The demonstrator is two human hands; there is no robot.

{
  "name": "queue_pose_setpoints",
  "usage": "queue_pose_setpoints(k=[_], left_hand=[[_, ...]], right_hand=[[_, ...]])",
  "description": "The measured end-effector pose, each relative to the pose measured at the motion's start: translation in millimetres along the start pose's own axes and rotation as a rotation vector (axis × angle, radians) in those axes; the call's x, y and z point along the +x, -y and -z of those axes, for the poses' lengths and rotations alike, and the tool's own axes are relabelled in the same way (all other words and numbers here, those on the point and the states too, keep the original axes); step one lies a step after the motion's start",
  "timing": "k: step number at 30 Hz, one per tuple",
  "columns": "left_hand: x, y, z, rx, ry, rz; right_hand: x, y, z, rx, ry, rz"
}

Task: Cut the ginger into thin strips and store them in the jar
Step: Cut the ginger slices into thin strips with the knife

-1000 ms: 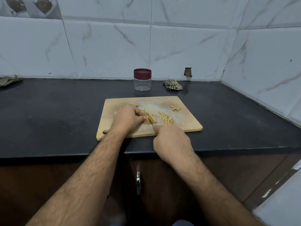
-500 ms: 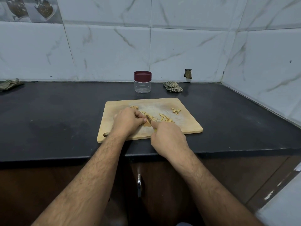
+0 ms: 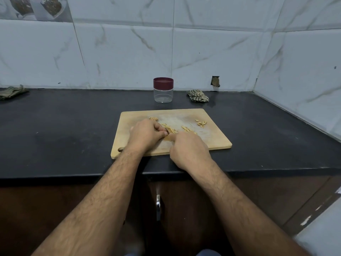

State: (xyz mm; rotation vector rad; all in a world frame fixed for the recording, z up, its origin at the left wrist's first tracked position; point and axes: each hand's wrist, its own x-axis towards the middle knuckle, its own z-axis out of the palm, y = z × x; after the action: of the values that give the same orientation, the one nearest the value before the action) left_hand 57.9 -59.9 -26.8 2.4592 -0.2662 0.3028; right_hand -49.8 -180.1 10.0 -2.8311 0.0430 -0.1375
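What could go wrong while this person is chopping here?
The left hand holds the ginger right against the right hand, so a slip might nick a fingertip. Loose strips lie scattered across the cutting board and could fall off. The jar has its lid on.

Black counter [image 3: 55,126] in a corner, white marble-look wall tiles [image 3: 120,56], small hole [image 3: 215,81] in one, brown cabinets [image 3: 36,209] below, dim light.
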Motion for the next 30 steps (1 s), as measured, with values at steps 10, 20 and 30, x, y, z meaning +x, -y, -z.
queue_pose_setpoints(k=[10,20,30], left_hand=[[1,1,-1,-0.015,0.008,0.000],[5,10,-5,-0.097,-0.003,-0.021],[6,11,-6,-0.095,-0.005,-0.015]], right_hand=[[-27,-16,-2,0.001,0.012,0.017],[-18,-16,1,0.122,-0.026,-0.020],[-5,-8,0,0.107,-0.008,0.006]])
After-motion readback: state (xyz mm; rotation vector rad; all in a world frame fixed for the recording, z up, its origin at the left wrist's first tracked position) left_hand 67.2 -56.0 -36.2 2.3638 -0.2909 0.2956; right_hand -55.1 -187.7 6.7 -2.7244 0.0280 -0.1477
